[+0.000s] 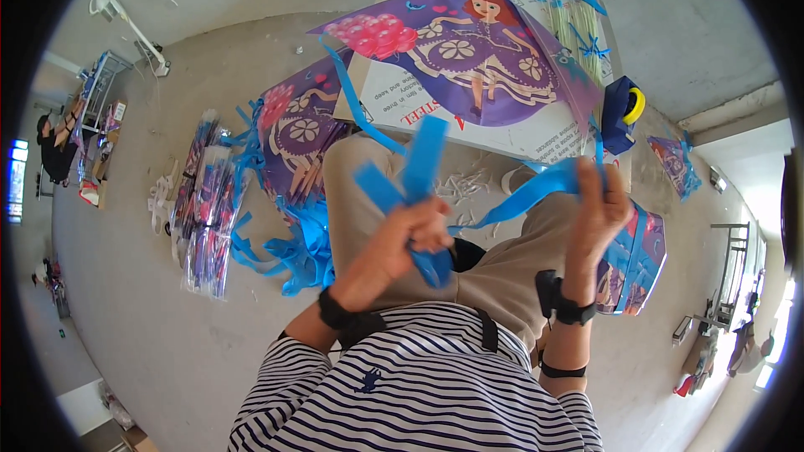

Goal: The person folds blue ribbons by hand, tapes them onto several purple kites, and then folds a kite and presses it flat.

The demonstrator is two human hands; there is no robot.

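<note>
Out ahead, the white board (pixel 381 92) lay broadest, with the purple sheet (pixel 502 59) spread across it! Over the lap (pixel 360 176), the blue ribbon (pixel 536 192) ran between two busy hands. The left hand (pixel 410 238) was clamped round its bunched folds, a little blurred; the right hand (pixel 603 205), lifted, looked pinched on the far stretch. The span between sagged and curled, so neat work probably called for a firm left hold, a gentle right pull, flat edges and not one twist
</note>
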